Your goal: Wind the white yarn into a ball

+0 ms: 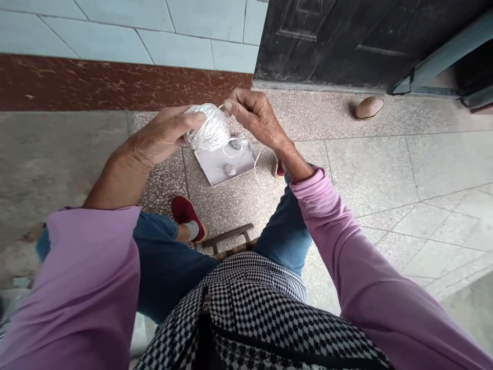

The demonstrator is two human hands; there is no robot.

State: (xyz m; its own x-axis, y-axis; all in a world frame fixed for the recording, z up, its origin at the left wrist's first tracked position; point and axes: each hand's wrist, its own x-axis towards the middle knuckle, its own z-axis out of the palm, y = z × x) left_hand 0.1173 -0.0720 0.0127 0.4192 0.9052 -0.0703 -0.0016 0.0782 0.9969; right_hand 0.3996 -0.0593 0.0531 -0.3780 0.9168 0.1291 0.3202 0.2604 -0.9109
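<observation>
A ball of shiny white yarn [210, 128] is gripped in my left hand [169, 128], the thumb lying across its near side. Close by on the right, my right hand [254, 115] pinches a strand of the white yarn between thumb and fingers, near the ball's upper edge. Below the hands, a shallow white box lid [211, 167] rests on the floor with two small greyish balls [230, 169] inside it. A loose loop of white yarn [256, 169] hangs between the lid and my right wrist.
I sit on a low wooden stool [231, 236], with a red shoe [187, 216] on the floor at the left. A tiled wall [115, 31] and a dark door [327, 46] stand ahead. A rounded pinkish object [368, 108] lies near the door.
</observation>
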